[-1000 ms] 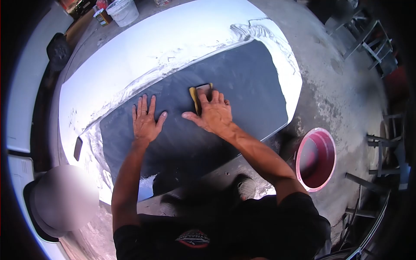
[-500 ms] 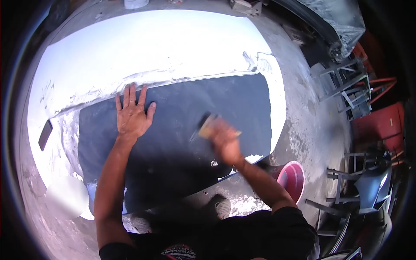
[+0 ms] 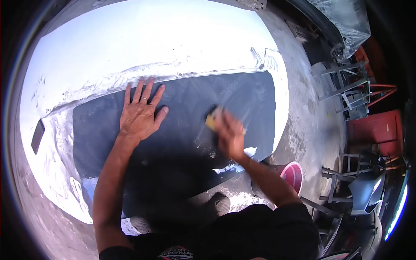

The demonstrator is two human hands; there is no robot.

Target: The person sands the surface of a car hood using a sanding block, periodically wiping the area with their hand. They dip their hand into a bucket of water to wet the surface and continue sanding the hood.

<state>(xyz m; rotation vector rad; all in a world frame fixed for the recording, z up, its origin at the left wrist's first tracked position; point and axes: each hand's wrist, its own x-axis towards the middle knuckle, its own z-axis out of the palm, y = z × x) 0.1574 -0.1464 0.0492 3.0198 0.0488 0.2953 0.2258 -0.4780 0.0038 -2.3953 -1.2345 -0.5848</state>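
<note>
A large white panel (image 3: 130, 39) lies in front of me, with a dark grey area (image 3: 186, 102) across its nearer half. My left hand (image 3: 141, 113) rests flat on the grey area with its fingers spread, the fingertips reaching the white edge strip. A ring is on one finger. My right hand (image 3: 230, 135), slightly blurred, is wrapped over a yellow sanding block (image 3: 210, 122) on the grey surface, right of the middle. Part of the block is hidden under the fingers. Pale smears and specks mark the grey around it.
A pink-rimmed bucket (image 3: 294, 175) stands on the concrete floor (image 3: 303, 117) beside my right forearm. A dark flat rectangular object (image 3: 38, 137) lies at the panel's left edge. Metal stands (image 3: 346, 91) and a red panel (image 3: 376, 134) are on the right. My shoes (image 3: 222, 205) show below.
My right hand has moved slightly to the right and away from me with the sanding block. My left hand stays flat on the panel, appearing farther right as the view shifts.
</note>
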